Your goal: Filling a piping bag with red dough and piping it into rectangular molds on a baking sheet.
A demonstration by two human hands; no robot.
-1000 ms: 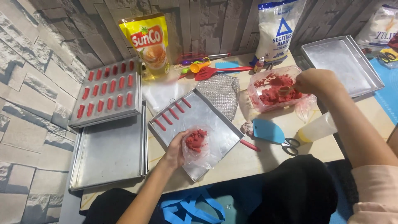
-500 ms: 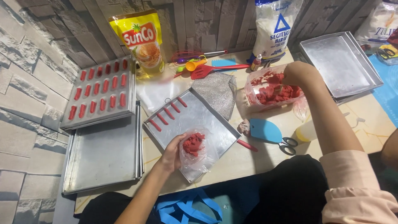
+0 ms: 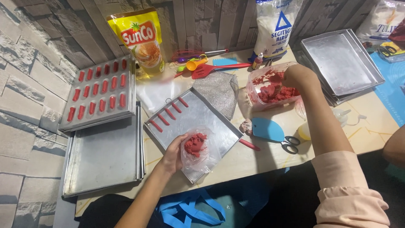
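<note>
- Left hand (image 3: pixel 174 155): closed around the mouth of a clear piping bag (image 3: pixel 198 153) that holds a lump of red dough. The bag rests on the near corner of the middle tray (image 3: pixel 211 122).
- Right hand (image 3: pixel 298 77): reaching into a clear plastic bag of red dough (image 3: pixel 270 86) that sits on the worktop (image 3: pixel 261 152) right of the middle tray. The fingers are buried in the dough, so whether they are curled or spread cannot be told.
- Middle tray: a shallow metal tray set at an angle, carrying five short red dough strips (image 3: pixel 168 114) in a row along its far-left edge; the rest of its surface is bare metal.
- Far-left tray (image 3: pixel 101 95): filled with three rows of red dough strips, its near edge propped on a stack of bare trays (image 3: pixel 103 154) that lies nearer the person.
- A silver mesh cloth (image 3: pixel 219 90) lies just behind the middle tray, touching its far corner.
- A blue scraper (image 3: pixel 268 130) lies beside the black-handled scissors (image 3: pixel 290 145), between the middle tray and the right forearm.
- Back of the worktop: a yellow oil pouch (image 3: pixel 139 40), a white flour bag (image 3: pixel 276 27), a red spatula (image 3: pixel 213 69) and small coloured utensils near it.
- Further metal trays (image 3: pixel 341 63) are stacked at far right.
</note>
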